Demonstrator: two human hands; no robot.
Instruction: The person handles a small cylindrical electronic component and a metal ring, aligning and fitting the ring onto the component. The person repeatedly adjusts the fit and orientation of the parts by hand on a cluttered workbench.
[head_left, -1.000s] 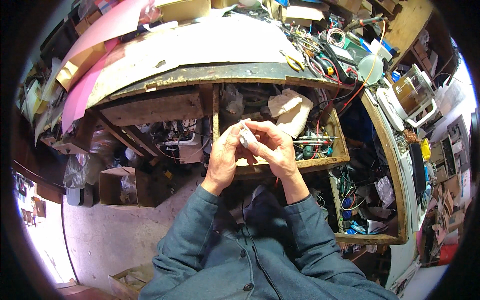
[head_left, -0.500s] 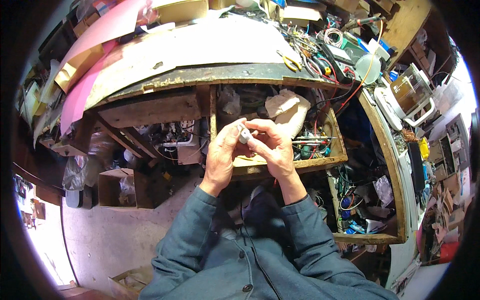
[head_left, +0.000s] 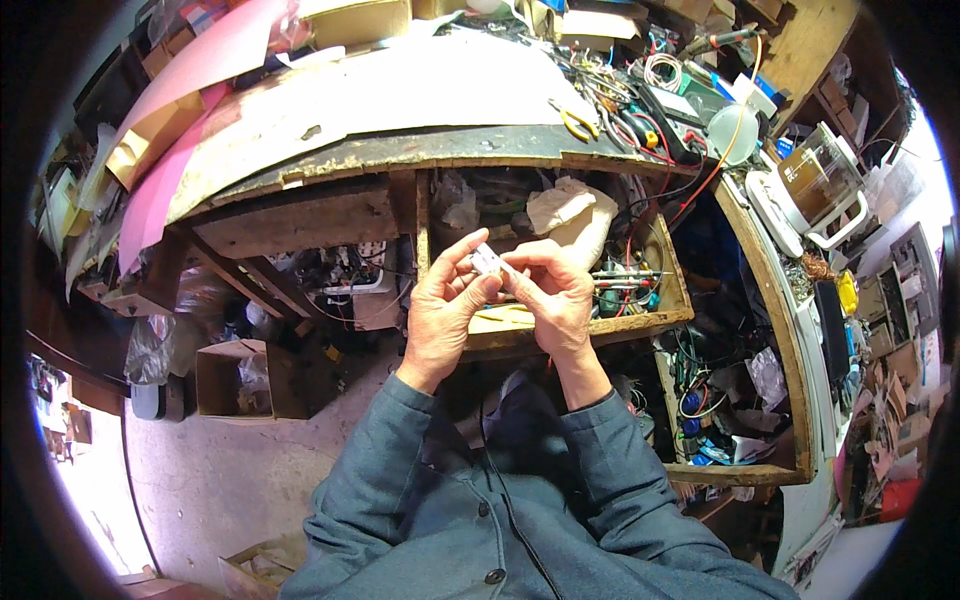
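Observation:
Both hands meet over an open wooden drawer [head_left: 560,330], around a small whitish-grey plastic piece [head_left: 487,261] whose exact kind I cannot make out. My left hand [head_left: 443,310] pinches it from the left, thumb toward me and forefinger raised at its far side. From the right, my right hand [head_left: 556,300] grips it between thumb and bent fingers. Inside the drawer lie a crumpled cream cloth or paper [head_left: 575,215], clear plastic bags [head_left: 460,203] and several thin pen-like tools [head_left: 628,278].
Above the drawer is a workbench covered with white sheet [head_left: 430,85]. Yellow-handled pliers [head_left: 577,122] lie at its edge, beside tangled wires [head_left: 600,80]. A glass jug [head_left: 820,180] stands at the right. Further down, another open drawer [head_left: 735,475] holds cables. A cardboard box [head_left: 235,380] sits lower left.
The small piece has been turned between my fingers and shows a different side. My left forefinger has lifted, and both hands have shifted slightly.

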